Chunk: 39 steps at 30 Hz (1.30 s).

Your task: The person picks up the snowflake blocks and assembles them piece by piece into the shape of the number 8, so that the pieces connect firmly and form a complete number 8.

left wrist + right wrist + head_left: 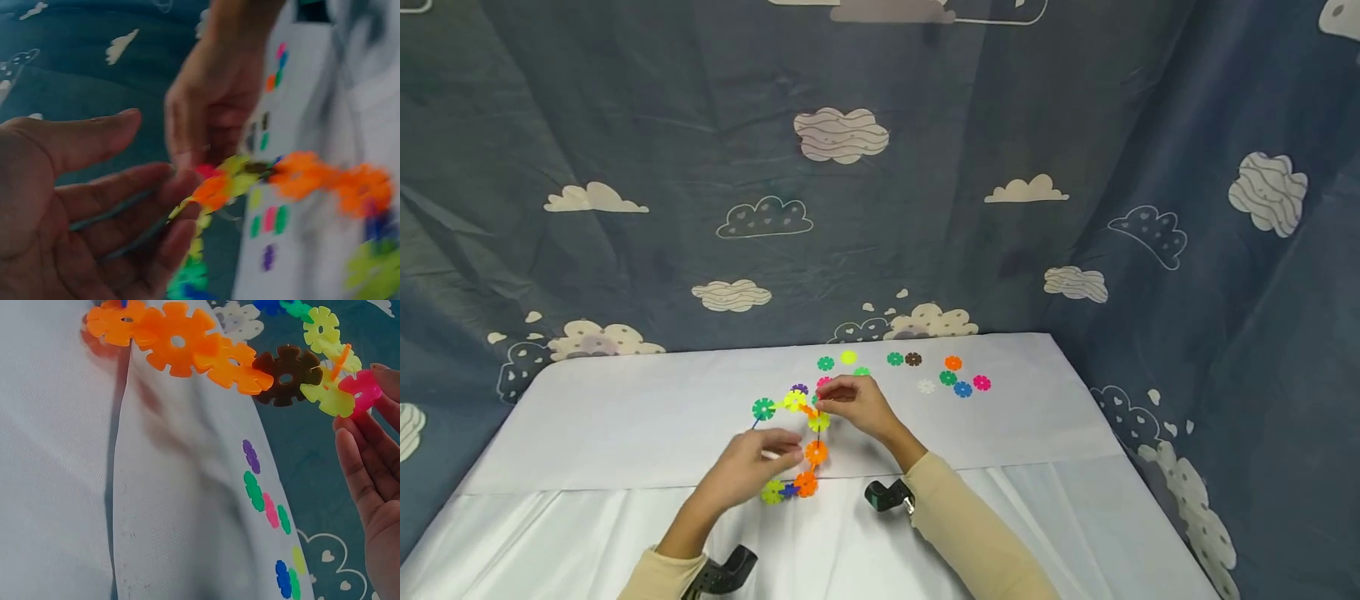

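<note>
A chain of notched, flower-shaped interlocking discs (816,452) in green, yellow, orange, brown and blue hangs between the two hands. At its upper end my right hand (861,407) pinches a pink disc (362,390) between thumb and fingertips. That pink piece sits against a yellow disc (329,399), which joins a brown one (287,376). My left hand (94,206) has its palm turned up and fingers loosely extended, with the fingertips beside an orange disc (212,192) of the chain. Nothing is gripped in it. The chain's lower end carries a yellow-green disc (772,492).
Loose discs lie toward the back of the white-covered table (625,417), among them a white disc (926,387), a blue disc (962,389) and a brown disc (913,359). A dark cloud-patterned curtain (925,250) hangs behind the table.
</note>
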### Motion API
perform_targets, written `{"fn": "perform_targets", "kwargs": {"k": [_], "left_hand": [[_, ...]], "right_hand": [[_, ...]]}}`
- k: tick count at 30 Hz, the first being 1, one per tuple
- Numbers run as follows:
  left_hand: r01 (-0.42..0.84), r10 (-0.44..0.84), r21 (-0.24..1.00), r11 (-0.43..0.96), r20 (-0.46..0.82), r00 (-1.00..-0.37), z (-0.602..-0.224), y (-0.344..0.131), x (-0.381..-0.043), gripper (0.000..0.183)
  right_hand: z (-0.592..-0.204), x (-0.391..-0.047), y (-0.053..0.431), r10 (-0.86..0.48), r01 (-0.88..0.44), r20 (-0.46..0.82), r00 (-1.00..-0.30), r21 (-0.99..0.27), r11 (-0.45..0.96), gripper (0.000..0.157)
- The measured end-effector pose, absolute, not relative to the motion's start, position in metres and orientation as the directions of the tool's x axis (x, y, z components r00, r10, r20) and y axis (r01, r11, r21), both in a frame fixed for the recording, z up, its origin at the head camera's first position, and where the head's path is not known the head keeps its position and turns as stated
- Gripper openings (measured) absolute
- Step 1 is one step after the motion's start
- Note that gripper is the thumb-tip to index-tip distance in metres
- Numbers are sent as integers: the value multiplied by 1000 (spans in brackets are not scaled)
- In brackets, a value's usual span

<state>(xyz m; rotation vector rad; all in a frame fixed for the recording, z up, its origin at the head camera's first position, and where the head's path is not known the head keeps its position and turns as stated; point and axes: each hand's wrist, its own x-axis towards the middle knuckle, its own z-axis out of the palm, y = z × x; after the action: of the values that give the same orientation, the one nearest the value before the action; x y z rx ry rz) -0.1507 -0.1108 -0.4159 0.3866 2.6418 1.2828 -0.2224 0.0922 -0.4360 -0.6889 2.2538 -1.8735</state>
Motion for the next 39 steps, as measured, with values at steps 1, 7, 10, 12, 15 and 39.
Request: {"fn": "perform_targets", "kwargs": {"k": [1, 7, 10, 12, 15, 39], "left_hand": [[194, 313, 773, 604, -6, -950, -408, -114, -156, 36], [416, 421, 586, 695, 137, -897, -388, -123, -210, 44], [465, 532, 521, 716, 24, -846, -394, -122, -233, 50], [472, 579, 511, 719, -65, -812, -398, -120, -242, 51], [480, 619, 516, 710, -132, -774, -403, -117, -247, 46], [430, 605, 611, 665, -102, -790, -410, -118, -246, 33]], "right_hand": [[-436, -223, 92, -418, -262, 188, -889, -957, 125, 27], [-435, -227, 92, -405, -269, 198, -893, -955, 125, 26], [-436, -226, 92, -405, -259, 190, -894, -958, 122, 26], [-437, -226, 91, -411, -249, 181, -893, -961, 119, 25], [-438, -225, 90, -419, -248, 180, -890, -962, 113, 25], [-493, -283, 77, -272, -158, -50, -961, -708, 688, 26]]}}
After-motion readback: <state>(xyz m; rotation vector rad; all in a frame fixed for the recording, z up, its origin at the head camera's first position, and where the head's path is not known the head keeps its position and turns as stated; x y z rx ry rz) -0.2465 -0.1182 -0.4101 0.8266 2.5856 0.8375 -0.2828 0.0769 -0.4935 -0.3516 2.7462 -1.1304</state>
